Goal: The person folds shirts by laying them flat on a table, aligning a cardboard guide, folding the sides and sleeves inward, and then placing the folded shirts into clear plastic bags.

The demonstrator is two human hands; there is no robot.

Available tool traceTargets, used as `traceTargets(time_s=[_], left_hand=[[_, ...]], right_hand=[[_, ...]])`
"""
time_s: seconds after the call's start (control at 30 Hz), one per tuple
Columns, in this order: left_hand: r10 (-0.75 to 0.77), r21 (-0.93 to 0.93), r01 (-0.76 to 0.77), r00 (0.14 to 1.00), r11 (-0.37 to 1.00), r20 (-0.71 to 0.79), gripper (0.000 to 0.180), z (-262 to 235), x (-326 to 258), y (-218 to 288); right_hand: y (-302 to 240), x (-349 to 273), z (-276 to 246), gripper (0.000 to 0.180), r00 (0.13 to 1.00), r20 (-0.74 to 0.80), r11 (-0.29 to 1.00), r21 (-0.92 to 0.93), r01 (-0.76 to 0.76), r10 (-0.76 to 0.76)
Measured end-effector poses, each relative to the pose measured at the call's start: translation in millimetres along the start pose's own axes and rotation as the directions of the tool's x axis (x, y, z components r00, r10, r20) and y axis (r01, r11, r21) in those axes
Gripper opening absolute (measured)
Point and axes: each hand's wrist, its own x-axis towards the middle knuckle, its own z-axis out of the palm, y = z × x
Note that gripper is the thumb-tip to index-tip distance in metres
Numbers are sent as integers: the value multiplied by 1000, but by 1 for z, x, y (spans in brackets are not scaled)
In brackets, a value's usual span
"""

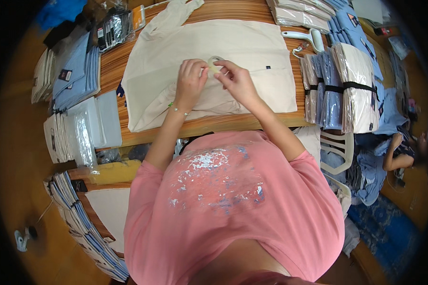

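Observation:
A small pale, see-through roll of tape (212, 69) is held up between my two hands, above a cream garment (242, 42) spread flat on the table. My right hand (237, 81) grips the roll's right side between thumb and fingers. With curled fingers, my left hand (191, 81) pinches at its left edge; whether a loose tape end is between those fingertips is too small to tell. The garment has a small dark label (268, 67) to the right, a sleeve (173, 19) reaching toward the far edge, and rumpled folds under my wrists.
Banded stacks of bagged garments (359, 90) stand at the right, beside a white lint roller (314, 39). Blue folded shirts (76, 71) and clear plastic bags (83, 135) lie at the left. A white plastic chair (340, 149) is at right, with another person's arm (397, 159) farther off.

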Motion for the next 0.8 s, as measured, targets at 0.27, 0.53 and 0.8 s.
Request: traceTargets(time_s=[0.27,0.53,0.8], left_hand=[[-426,-639,325,905,697,-4,18,21,-6,2],[-259,-235,254,966,938,8,15,9,3,8],[-404,-146,482,836,864,373,24,-9,12,4]], right_hand=[[-9,1,-1,28,999,20,999,22,-26,25],[8,5,-5,26,994,84,984,156,-82,69],[69,55,-86,32,940,-289,931,-359,70,-182]])
